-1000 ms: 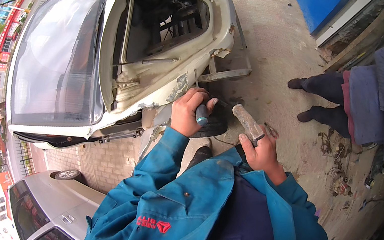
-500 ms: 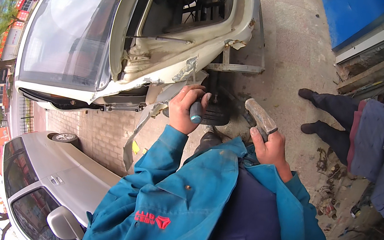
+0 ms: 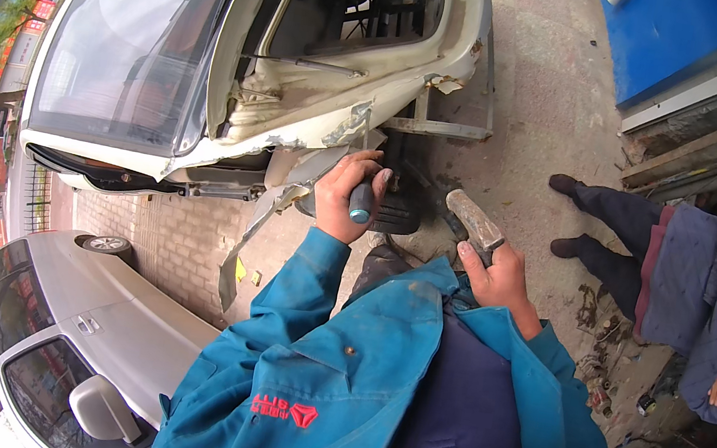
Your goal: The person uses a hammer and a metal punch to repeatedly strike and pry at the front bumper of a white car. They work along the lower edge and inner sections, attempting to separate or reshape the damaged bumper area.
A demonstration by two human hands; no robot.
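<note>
My left hand (image 3: 342,194) is closed around a dark-handled tool (image 3: 364,189) with a teal end cap. Its thin shaft points up toward the damaged cream vehicle body (image 3: 319,116), where paint and metal are flaked and torn; whether the tip touches it I cannot tell. A bent strip of torn panel (image 3: 255,236) hangs beside that hand. My right hand (image 3: 494,274) grips a hammer (image 3: 470,218) by its handle, its worn metal head held to the right of the left-hand tool, apart from it.
A metal frame (image 3: 435,128) juts from the vehicle over a dark tyre (image 3: 392,220). A silver car (image 3: 125,337) is at lower left on brick paving. A person (image 3: 686,285) stands at right near a blue panel (image 3: 664,43), with planks and scattered debris (image 3: 604,333).
The view has shifted, so the vehicle sits higher in the picture and more of the silver car shows. My hands still hold both tools; the left tool's thin shaft has come into sight.
</note>
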